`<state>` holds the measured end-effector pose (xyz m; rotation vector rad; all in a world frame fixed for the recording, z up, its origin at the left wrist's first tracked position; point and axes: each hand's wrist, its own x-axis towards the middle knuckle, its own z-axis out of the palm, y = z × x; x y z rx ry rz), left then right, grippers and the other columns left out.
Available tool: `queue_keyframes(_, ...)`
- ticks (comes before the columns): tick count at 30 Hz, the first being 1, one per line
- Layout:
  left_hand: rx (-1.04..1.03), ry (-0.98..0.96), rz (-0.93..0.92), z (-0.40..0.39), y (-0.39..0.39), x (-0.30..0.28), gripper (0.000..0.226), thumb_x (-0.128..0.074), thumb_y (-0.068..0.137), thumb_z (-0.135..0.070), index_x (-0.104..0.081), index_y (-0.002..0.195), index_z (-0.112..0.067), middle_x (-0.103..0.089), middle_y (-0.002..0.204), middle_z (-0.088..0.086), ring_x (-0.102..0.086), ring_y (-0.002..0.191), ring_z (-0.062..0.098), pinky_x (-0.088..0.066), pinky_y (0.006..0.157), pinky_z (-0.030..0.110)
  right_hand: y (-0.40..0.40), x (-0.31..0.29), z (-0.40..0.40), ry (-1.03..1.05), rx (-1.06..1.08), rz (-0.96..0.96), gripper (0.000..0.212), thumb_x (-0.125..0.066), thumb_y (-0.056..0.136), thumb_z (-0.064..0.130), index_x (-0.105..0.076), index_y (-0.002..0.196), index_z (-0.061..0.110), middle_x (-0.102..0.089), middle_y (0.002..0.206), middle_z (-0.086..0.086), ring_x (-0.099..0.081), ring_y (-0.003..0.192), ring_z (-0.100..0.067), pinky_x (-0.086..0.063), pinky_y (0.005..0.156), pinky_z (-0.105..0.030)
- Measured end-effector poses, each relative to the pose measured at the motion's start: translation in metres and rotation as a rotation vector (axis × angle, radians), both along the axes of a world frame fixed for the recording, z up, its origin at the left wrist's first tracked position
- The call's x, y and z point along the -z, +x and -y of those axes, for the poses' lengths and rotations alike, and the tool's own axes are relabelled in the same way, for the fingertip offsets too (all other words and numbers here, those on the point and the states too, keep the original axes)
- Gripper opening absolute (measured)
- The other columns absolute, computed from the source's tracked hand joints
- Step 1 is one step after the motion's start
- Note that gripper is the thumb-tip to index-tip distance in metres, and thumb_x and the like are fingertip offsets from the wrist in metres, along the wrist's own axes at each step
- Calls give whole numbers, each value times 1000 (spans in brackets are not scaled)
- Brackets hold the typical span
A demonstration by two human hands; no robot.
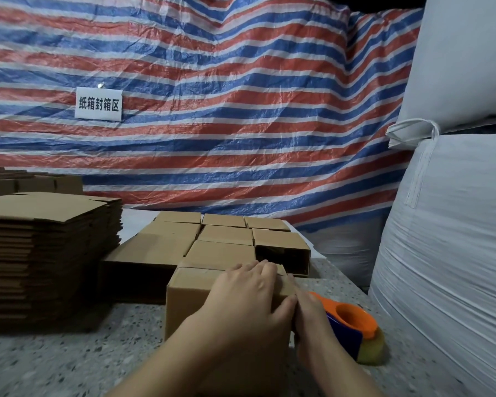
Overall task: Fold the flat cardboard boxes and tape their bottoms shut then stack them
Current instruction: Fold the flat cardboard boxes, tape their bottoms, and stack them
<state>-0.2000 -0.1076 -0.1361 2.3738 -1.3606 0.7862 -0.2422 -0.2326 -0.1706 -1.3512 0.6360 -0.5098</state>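
At the far left of the frame, your stack of flat cardboard boxes (49,253) sits on the speckled table (69,362), with another lower pile of flat cardboard (32,181) behind it against the striped tarp (212,96). A white sign with black characters (98,104) hangs on that tarp in the upper left.

Moving toward the centre, the folded boxes (226,233) lie packed together in rows in the middle of the frame; one at their right edge shows its dark open end toward you.

In front of them, at lower centre, stands the box you are working on (192,293). Your left hand (246,299) lies flat over its top, fingers straight and pressing down near the right edge, relaxed rather than curled.

Just right of it, your right hand (312,325) sits against the box's right side and grasps the tape dispenser (352,325), an orange and blue one with a roll of clear tape at its lower end, held close to the box.

At the right edge of the frame, large white bulk sacks (455,224) are piled one on another.
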Motion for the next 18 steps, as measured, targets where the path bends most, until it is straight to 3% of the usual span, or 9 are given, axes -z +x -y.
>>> queue_keyframes(2,-8,37,-46,0,2,-1,60,-31,94,-65,-43,135,-22,-42,150,0,-41,134,17,-33,105,29,-4,8,-2,-13,5,-8,29,-57,101,33,-72,95,9,-75,79,-9,-66,90,-28,-47,67,-36)
queue_keyframes(4,24,13,-98,-2,3,-3,64,-36,93,-65,-39,140,-22,-25,160,-2,-27,143,14,-31,112,31,-9,10,-3,-96,20,62,38,-45,105,40,-69,108,10,-73,100,-11,-64,100,-27,-51,82,-40)
queue_keyframes(7,172,-180,-196,-9,3,-7,57,-47,92,-62,-39,138,-30,-31,152,-14,-28,131,-5,-25,103,8,-15,7,-4,-302,9,202,60,-27,101,58,-54,140,21,-58,139,-1,-54,128,-21,-45,104,-42)
queue_keyframes(9,225,-310,-253,-19,2,-11,52,-47,92,-59,-40,137,-34,-38,143,-19,-29,121,-14,-24,96,1,-18,7,-11,-430,-59,224,67,-28,91,67,-39,150,37,-39,156,8,-37,143,-16,-37,113,-42)
queue_keyframes(11,185,-407,-229,-31,4,-13,53,-41,91,-60,-44,136,-32,-43,140,-18,-32,124,-11,-27,104,9,-18,10,-18,-501,-109,192,67,-29,85,72,-29,149,50,-28,162,13,-27,148,-13,-30,118,-44)
queue_keyframes(14,34,-549,-215,-56,14,-6,62,-36,90,-63,-44,140,-27,-43,144,-14,-32,127,-6,-27,107,20,-16,15,-21,-552,-95,165,75,-24,82,76,-23,153,50,-25,163,17,-23,145,-5,-26,115,-38)
queue_keyframes(18,-80,-662,-503,-84,28,26,75,-37,86,-64,-35,151,-26,-43,149,-6,-40,133,8,-35,107,30,-16,18,-19,-599,-68,138,88,-19,77,79,-21,156,41,-24,164,16,-23,149,-8,-22,116,-34)
